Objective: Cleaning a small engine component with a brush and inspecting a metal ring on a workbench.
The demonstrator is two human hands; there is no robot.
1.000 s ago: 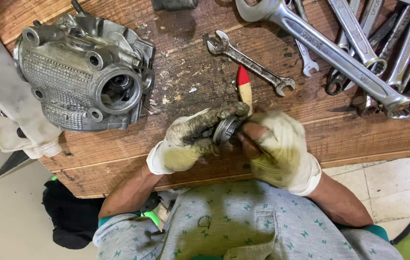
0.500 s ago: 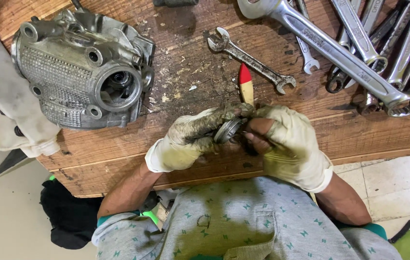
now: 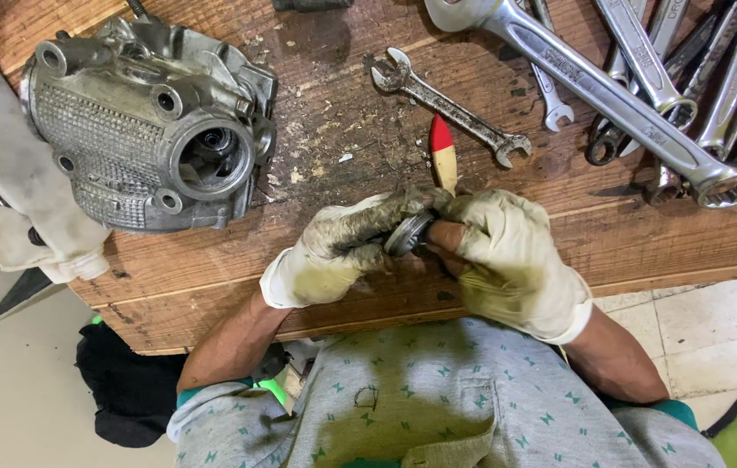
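A wooden bench (image 3: 368, 156) carries the work. At its left stands a grey cast engine cover (image 3: 143, 139) with a round bore facing outward, and a dirty white cloth (image 3: 13, 199) lies against it, hanging past the bench edge. A small open-ended spanner (image 3: 446, 108) lies across the middle of the bench, and just below it a tool with a red tip and cream handle (image 3: 443, 156) points away from the person, its near end hidden behind the hands. To the right, a big ring spanner (image 3: 611, 95) lies slantwise with a heap of other spanners (image 3: 715, 78) crowded around and under it. White crumbs and grime speckle the wood between the cover and the hands.

Both hands wear grubby pale gloves and meet at the near edge of the bench. The left hand (image 3: 334, 256) is curled, its fingers closed around a small round metal part (image 3: 407, 234), a disc or ring seen nearly edge-on. The right hand (image 3: 507, 256) closes on the same part from the other side, with one bare fingertip (image 3: 442, 236) poking through the glove and pressed to it. How the right thumb sits is hard to make out, since the glove folds over it. The part is held just above the bench, well apart from the cover.
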